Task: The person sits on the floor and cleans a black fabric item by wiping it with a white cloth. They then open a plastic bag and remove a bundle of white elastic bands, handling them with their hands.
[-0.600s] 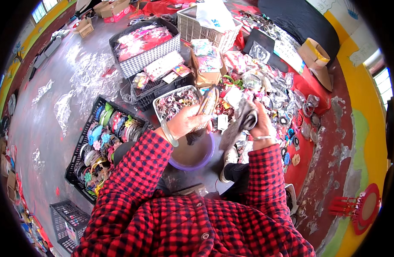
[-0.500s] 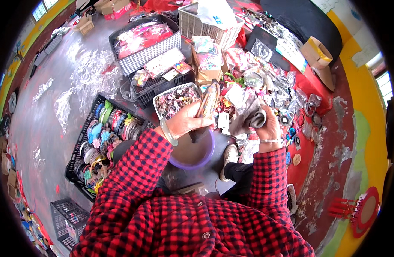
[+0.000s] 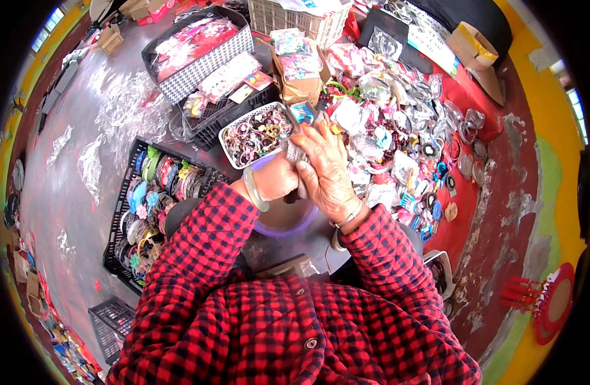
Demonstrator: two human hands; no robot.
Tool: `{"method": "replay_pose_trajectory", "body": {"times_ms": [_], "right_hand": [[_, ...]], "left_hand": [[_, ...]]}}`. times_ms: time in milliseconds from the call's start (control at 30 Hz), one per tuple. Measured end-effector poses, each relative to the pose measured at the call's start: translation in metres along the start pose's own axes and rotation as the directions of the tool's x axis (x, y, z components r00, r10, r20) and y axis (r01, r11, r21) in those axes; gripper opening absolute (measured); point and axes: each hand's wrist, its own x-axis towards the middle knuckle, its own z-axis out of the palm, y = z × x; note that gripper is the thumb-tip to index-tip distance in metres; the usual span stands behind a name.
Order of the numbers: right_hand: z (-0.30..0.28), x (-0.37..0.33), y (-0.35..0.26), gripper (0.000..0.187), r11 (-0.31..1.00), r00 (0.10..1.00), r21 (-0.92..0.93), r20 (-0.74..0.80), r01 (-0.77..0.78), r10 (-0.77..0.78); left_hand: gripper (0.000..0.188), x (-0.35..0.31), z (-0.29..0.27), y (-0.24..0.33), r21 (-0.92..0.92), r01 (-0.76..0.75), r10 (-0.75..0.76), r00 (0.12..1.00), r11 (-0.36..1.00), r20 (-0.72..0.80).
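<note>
My left hand (image 3: 274, 179) is closed in a fist round a long, dark patterned piece, mostly hidden now; its kind does not show. Against it presses my right hand (image 3: 327, 168), fingers stretched over the top and thumb against the left fist. A crumpled grey cloth (image 3: 296, 153) shows between the two hands. Just below them stands a round purple-rimmed basin (image 3: 283, 228) with murky brownish water, partly covered by my hands. Beyond my left hand is a white basket (image 3: 229, 145) of small hair accessories.
At left, a black crate (image 3: 115, 226) holds many headbands. Farther off are a houndstooth-patterned bin (image 3: 208, 69), a cardboard box (image 3: 301, 90) of packets and a beige crate (image 3: 295, 23). A wide heap of bagged accessories (image 3: 398, 122) spreads on the right.
My right hand has moved left with the grey cloth, onto the long patterned piece in my left hand. The piece, plainly seen before, is now mostly covered. The view has shifted slightly.
</note>
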Motion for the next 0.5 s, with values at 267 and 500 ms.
{"method": "replay_pose_trajectory", "body": {"times_ms": [267, 500], "right_hand": [[0.005, 0.008, 0.007, 0.016, 0.989, 0.953, -0.016, -0.272, -0.145, 0.135], [0.006, 0.008, 0.033, 0.016, 0.846, 0.847, 0.341, -0.201, -0.411, 0.492]], "left_hand": [[0.032, 0.0, 0.001, 0.015, -0.02, 0.119, -0.108, 0.95, 0.993, 0.292], [0.016, -0.005, -0.002, 0.035, 0.223, 0.122, -0.2, 0.905, 0.967, 0.375]]}}
